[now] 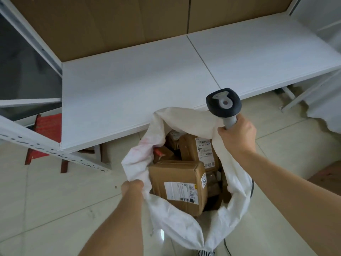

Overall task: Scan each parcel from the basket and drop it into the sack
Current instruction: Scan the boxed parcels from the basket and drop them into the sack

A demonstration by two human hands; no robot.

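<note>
1. One white woven sack [177, 226] stands open on the tiled floor [55, 200] in front of the white worktop [147, 74]; I count at least three brown parcels inside it, and more may lie beneath.
2. My left hand [133, 187] grips the sack's near-left rim; my right hand [238, 134] grips one barcode scanner [223, 104] by its handle and pinches the far-right rim with it.
3. The scanner stands upright, head on top.
4. The nearest parcel [177, 182] lies tilted, its white label [181, 192] facing up; a side sticker reads roughly "6005". The label on the parcel behind [204, 150] is too blurred to read.
</note>
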